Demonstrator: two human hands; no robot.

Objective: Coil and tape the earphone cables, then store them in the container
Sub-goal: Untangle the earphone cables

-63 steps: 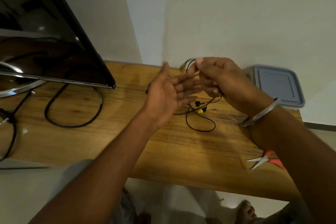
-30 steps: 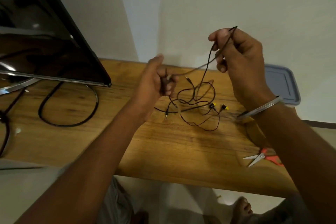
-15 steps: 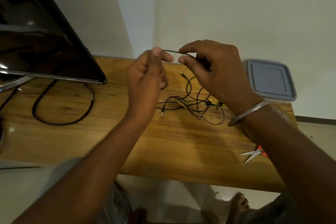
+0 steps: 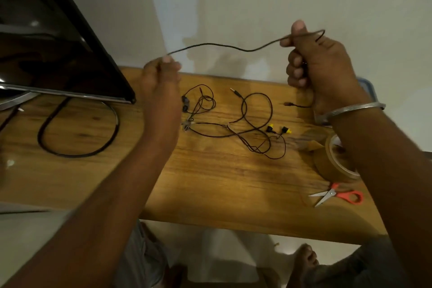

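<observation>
Above wooden tabletop (image 4: 210, 182), left hand (image 4: 161, 79) and right hand (image 4: 322, 65) each pinch thin black cable (image 4: 210, 44). Even, lightly tensioned loops should coil neatly.

The counter (image 4: 233, 182) is wood with a bold, streaky grain and a smooth, faintly shiny finish. Above it, the earphone cable (image 4: 222, 45) is thin, black and matt. On the counter, the two earbuds (image 4: 270, 128) have yellow plastic parts. At the counter's right end, the scissors (image 4: 332, 194) have bright bare-metal blades and orange plastic handles, and the roll of tape (image 4: 327, 166) is brown and glossy. Over that end, the bangle (image 4: 348, 110) is polished metal. At the counter's left end, the monitor (image 4: 58, 54) is glossy black with a shiny metal lower edge, and the thick cable (image 4: 74, 155) below it is matt black.
</observation>
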